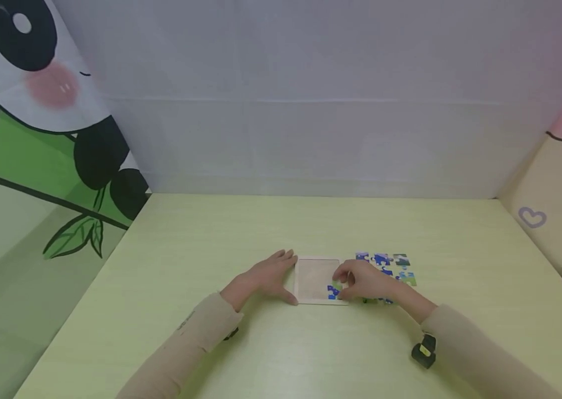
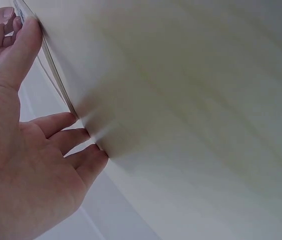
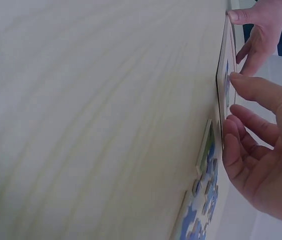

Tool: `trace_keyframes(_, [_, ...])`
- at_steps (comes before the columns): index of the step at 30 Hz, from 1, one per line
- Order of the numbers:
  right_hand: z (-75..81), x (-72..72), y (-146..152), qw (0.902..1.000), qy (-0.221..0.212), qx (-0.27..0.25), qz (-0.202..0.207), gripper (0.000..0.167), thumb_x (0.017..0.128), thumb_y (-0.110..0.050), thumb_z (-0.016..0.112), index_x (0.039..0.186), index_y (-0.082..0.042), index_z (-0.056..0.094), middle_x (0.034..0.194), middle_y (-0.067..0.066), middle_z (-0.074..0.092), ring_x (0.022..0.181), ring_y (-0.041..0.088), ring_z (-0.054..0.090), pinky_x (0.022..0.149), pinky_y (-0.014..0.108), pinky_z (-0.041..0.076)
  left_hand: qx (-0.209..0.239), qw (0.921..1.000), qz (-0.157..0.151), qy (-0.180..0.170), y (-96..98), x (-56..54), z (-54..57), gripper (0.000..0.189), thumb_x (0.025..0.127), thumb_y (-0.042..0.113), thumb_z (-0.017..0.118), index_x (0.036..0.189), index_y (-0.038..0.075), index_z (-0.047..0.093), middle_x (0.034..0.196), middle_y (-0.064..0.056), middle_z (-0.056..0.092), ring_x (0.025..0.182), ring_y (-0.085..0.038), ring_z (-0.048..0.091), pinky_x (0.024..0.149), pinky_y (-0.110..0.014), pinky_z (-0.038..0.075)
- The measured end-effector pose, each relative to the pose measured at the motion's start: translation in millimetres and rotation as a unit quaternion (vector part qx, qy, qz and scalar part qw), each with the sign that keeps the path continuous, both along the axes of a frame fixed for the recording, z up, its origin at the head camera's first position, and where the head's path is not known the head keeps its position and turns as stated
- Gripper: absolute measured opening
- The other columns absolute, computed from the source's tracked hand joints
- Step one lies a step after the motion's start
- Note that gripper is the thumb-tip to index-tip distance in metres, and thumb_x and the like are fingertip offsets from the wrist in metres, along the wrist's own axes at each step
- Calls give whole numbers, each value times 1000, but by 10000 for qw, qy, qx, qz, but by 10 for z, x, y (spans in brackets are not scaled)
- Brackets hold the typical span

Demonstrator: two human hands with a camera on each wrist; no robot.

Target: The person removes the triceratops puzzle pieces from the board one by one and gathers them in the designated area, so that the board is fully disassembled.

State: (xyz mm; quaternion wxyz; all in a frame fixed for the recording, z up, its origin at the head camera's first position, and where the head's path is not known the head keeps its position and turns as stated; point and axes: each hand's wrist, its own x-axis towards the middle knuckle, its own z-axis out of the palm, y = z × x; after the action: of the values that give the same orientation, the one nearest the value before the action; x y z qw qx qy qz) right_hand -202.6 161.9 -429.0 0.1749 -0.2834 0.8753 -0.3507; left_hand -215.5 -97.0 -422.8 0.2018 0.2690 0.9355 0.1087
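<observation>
A shallow puzzle tray (image 1: 313, 276) with a pale rim lies flat on the table. My left hand (image 1: 272, 277) rests along its left side, thumb at the near corner and the other fingers extended at the far corner. Over the tray's right side, my right hand (image 1: 364, 279) pinches a green puzzle piece (image 1: 336, 285) between thumb and bent fingers, low at the tray's surface. A blue and white piece (image 1: 331, 292) lies in the near right part of the tray. In the right wrist view the fingertips (image 3: 236, 78) meet the tray, and the pinched piece is mostly hidden.
Several loose puzzle pieces (image 1: 382, 259), blue, white and green, lie right of the tray, partly under my right hand. The pale table (image 1: 261, 343) ends at a grey back wall (image 1: 281, 144). A printed cartoon panel (image 1: 96, 183) stands at the left.
</observation>
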Motion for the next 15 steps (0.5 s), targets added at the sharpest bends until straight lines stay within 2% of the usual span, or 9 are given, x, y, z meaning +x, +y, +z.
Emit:
trace_keyframes(5, [10, -11, -49, 9998, -28, 199, -64, 29, 70, -11, 76, 96, -5, 63, 80, -1, 55, 66, 12, 48, 57, 22, 45, -27, 10000, 4, 15, 0, -6, -1, 103, 66, 51, 74, 144, 7, 24, 150, -9, 17, 138, -27, 10, 109, -43, 22])
trace_keyframes(15, [27, -26, -79, 9995, -302, 112, -28, 28, 69, -6, 76, 90, -6, 57, 78, 2, 54, 67, 13, 48, 56, 23, 45, 37, 10000, 59, -22, 4, -4, -1, 103, 65, 50, 76, 143, 7, 25, 150, -10, 18, 138, -28, 11, 109, -43, 23])
